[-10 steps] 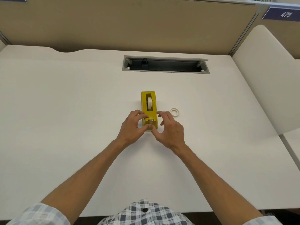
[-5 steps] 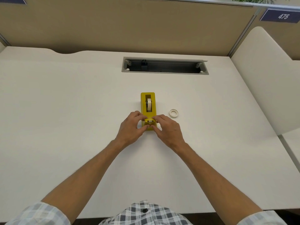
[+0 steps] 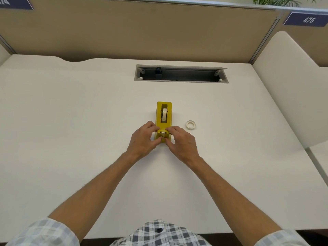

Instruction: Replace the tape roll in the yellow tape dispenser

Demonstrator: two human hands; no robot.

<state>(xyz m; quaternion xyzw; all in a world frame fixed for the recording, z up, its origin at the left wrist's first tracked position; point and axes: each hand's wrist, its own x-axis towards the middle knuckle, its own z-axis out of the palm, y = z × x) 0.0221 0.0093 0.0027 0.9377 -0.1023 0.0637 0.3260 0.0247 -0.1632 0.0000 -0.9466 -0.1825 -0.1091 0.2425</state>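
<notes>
Here, left hand (image 3: 143,139) at 9 o'clock side of yellow tape dispenser (image 3: 164,118), fingers pinched on its near end. Dispenser sits mid white tabletop (image 3: 71,121), tape roll (image 3: 164,115) inside. Right hand (image 3: 182,142) at 3 o'clock side, fingers also pinching near end. Spare roll (image 3: 190,124) further right, flat, apart.

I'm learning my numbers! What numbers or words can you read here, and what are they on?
"475": on the dark blue sign on the partition, top right.
Dark blue sign, top left: cut off by the frame, digits not readable for sure.
Yellow tape dispenser: no readable label.
</notes>
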